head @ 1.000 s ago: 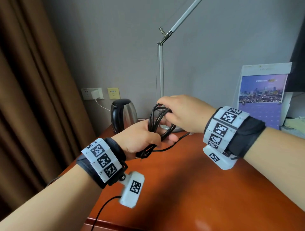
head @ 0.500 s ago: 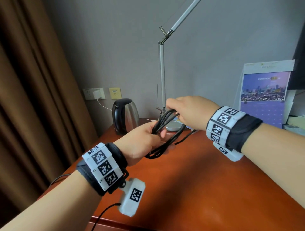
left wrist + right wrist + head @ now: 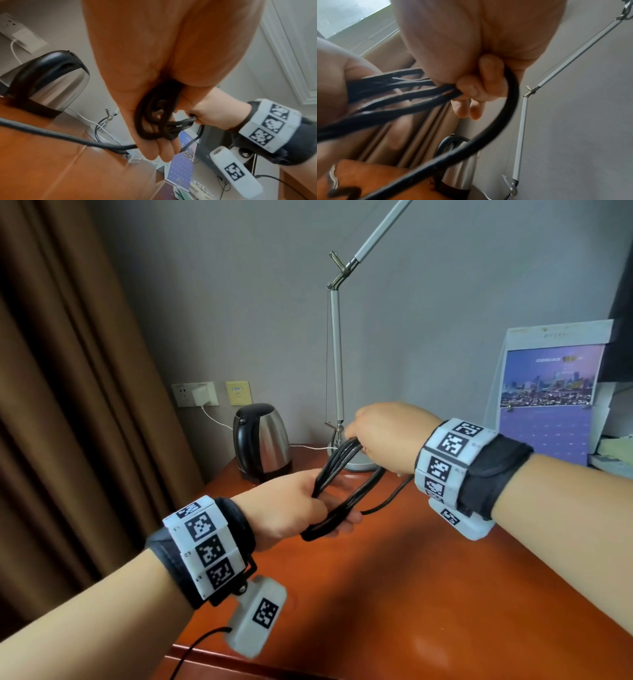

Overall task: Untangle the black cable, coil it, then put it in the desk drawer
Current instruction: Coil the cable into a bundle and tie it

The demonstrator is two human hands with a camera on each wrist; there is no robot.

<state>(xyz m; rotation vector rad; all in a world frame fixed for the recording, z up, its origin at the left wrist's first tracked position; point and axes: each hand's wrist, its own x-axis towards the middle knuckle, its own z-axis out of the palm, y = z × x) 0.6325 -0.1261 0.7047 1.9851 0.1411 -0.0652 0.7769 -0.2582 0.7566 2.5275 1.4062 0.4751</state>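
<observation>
Head view: thin black cable [image 3: 346, 484] bunched into several long loops, stretched between left hand [image 3: 287, 508], gripping one end, and right hand [image 3: 387, 436], pinching the other.

Glossy wooden desk [image 3: 428, 594], shiny steel kettle [image 3: 270, 440], matt black cable [image 3: 346, 494].

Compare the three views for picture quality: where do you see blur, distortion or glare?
Head view: mostly sharp, wide-angle bend at the edges, soft glare on the desk. Left wrist view: the left hand fills the frame, tinted orange; the black cable is blurred. Right wrist view: cable strands smeared, the right hand soft, the lamp arm crisper.
</observation>
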